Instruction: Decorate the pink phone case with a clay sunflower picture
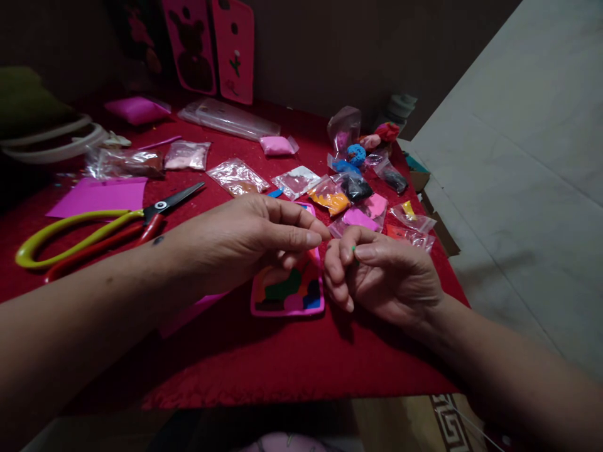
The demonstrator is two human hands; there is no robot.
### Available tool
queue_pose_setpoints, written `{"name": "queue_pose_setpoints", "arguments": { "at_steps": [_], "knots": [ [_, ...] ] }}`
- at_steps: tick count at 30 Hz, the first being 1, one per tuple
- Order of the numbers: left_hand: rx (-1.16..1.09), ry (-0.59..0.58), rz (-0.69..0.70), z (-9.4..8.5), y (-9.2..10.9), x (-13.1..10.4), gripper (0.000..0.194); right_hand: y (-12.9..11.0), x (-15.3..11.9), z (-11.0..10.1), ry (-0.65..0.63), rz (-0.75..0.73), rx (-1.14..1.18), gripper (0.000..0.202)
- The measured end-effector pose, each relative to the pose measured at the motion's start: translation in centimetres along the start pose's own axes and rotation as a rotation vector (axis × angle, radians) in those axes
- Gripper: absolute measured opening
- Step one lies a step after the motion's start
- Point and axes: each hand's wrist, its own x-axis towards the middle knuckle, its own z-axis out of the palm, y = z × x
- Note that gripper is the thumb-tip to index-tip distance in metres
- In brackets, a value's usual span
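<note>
Between the thumb and forefinger of my right hand (389, 270) is a tiny bit of green clay (353, 249); the other fingers curl loosely below. My left hand (254, 229) reaches in just to its left, thumb and forefinger pressed together. Whatever that pinch holds, if anything, cannot be made out. Under both hands a pink-rimmed phone case (287, 312) lies on the red cloth, with patches of green, blue, pink and other colours on it. My left hand hides part of the case.
Yellow-and-red-handled scissors (162, 204) lie left of my left hand, partly over a purple sheet (101, 194). Several clay packets surround an orange one (330, 198). Decorated phone cases (235, 56) lean at the back, behind a clear plastic pack (230, 117). The red-covered table (292, 370) ends in front.
</note>
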Motion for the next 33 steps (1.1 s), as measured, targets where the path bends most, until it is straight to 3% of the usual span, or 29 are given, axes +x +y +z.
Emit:
{"name": "queue_pose_setpoints", "arguments": {
  "at_steps": [33],
  "knots": [
    [-0.028,-0.029,-0.013,-0.14,-0.06,-0.06,0.006,0.18,0.00,-0.40,-0.033,-0.046,-0.007,0.008]
  ]
}}
